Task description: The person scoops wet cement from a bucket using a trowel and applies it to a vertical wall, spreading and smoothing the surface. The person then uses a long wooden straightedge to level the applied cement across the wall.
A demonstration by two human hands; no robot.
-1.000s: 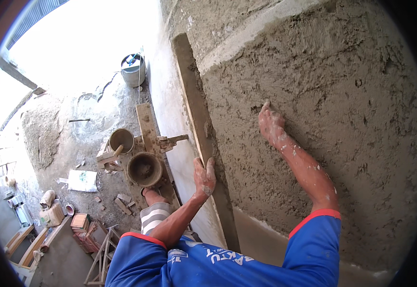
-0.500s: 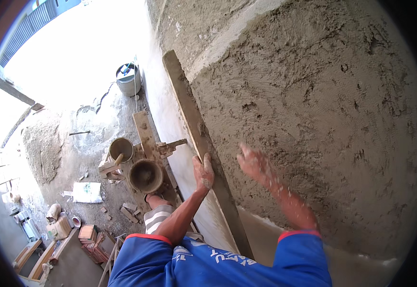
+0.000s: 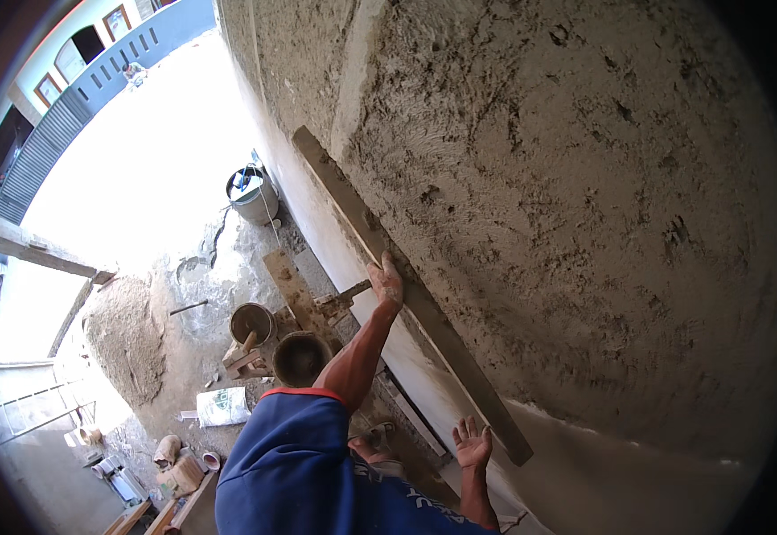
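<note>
A long straight board (image 3: 453, 357), caked with mortar, lies slantwise against the wall at the lower edge of the rough wet plaster (image 3: 513, 232). My left hand (image 3: 388, 280) grips it near the middle, fingers over its upper side. Close to the board's lower end is my right hand (image 3: 472, 443), palm showing and fingers spread, holding nothing. Whether it touches the board I cannot tell. Below the plaster the wall has a smoother pale strip (image 3: 317, 214).
Left of the wall stand two mortar buckets, a round one (image 3: 302, 358) and one with a wooden handle (image 3: 253, 325), beside a plank (image 3: 288, 281). Farther off are a large pail (image 3: 253, 196), a sand heap (image 3: 125, 339) and a white bag (image 3: 223, 407). My foot (image 3: 375, 437) is below.
My right hand has come away from the plaster, down to the board's lower end. My left hand keeps its grip on the board. The view has shifted, showing more of the yard.
</note>
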